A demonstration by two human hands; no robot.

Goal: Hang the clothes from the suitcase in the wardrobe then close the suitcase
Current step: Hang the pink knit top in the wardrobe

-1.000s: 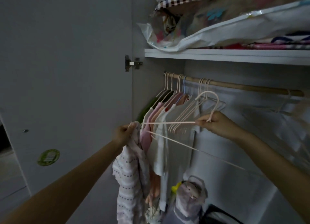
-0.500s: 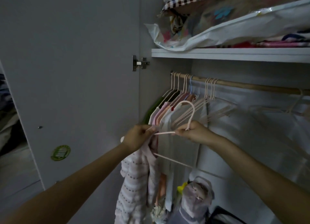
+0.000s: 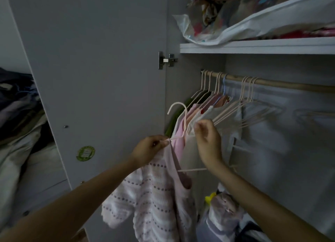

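both forearms are bare from the bottom edge of the view up to the wrists, no sleeve showing on either. the left hand (image 3: 150, 149) and the right hand (image 3: 208, 140) are bare too. in the dim light any finer detail of the fingers is lost.

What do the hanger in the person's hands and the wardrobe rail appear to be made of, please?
The hanger looks like thin wire with a matte pale-pink coating, judging by its slim bent rod. The rail looks like unpainted light wood: a tan, dull round bar, though the dim light leaves it uncertain.
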